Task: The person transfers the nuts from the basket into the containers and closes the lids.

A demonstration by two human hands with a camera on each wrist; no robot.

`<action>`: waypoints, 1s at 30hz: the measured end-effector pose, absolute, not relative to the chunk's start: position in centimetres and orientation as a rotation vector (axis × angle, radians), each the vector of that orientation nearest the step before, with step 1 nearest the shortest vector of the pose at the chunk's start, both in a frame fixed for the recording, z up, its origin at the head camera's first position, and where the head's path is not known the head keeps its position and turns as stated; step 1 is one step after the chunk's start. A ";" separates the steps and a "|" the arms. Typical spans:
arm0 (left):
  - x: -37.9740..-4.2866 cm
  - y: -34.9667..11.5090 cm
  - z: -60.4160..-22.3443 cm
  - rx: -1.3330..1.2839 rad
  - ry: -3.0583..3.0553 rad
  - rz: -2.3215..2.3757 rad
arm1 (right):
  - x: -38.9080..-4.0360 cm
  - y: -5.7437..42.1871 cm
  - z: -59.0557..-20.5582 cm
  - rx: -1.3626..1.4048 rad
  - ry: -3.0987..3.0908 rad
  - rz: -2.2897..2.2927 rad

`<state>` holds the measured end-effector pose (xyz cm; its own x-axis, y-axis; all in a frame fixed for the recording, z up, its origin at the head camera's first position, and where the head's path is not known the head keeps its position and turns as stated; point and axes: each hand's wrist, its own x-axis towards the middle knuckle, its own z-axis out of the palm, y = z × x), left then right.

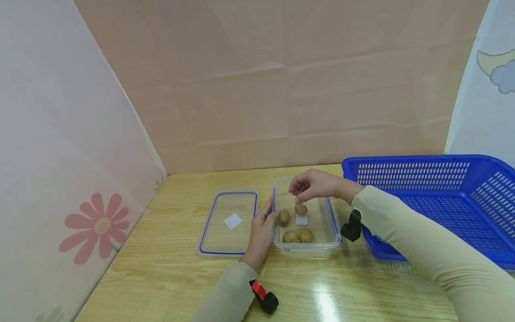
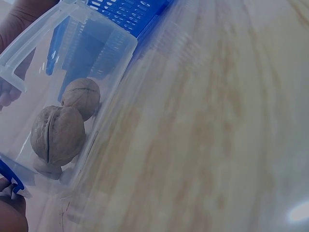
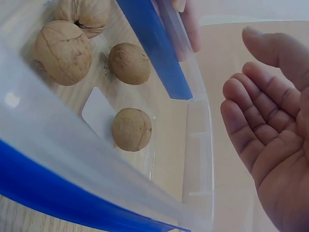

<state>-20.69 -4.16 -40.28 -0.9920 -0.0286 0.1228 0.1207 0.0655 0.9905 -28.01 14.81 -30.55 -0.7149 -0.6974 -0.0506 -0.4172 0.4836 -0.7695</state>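
A clear plastic food container (image 1: 307,246) with blue edging stands on the table, with several walnuts (image 1: 283,217) inside it. Two walnuts lie together at its near end, and another sits beside a small white square (image 1: 301,220) on its floor. My left hand (image 1: 262,230) holds the container's left side, fingers along the outer wall and thumb at the rim. Over the container hovers my right hand (image 1: 315,185); in the right wrist view its palm (image 3: 285,159) shows no object, and its fingers are loosely curved. One walnut (image 3: 132,129) lies below, apart from the fingertips.
A clear lid (image 1: 219,232) with a blue seal and a white square lies flat to the left of the container. To the right stands a large blue plastic basket (image 1: 414,163), with my right forearm passing over its near left edge. A beige cloth backdrop rises behind the table.
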 end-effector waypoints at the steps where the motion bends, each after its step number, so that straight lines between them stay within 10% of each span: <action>1: -20.7 -4.2 -40.3 -0.095 -2.211 -2.072 | -27.9 14.8 -30.5 -0.922 2.373 -1.102; 30: -20.9 -4.2 -40.4 -0.103 -2.205 -2.086 | -27.9 18.5 -27.4 -0.718 2.498 -1.417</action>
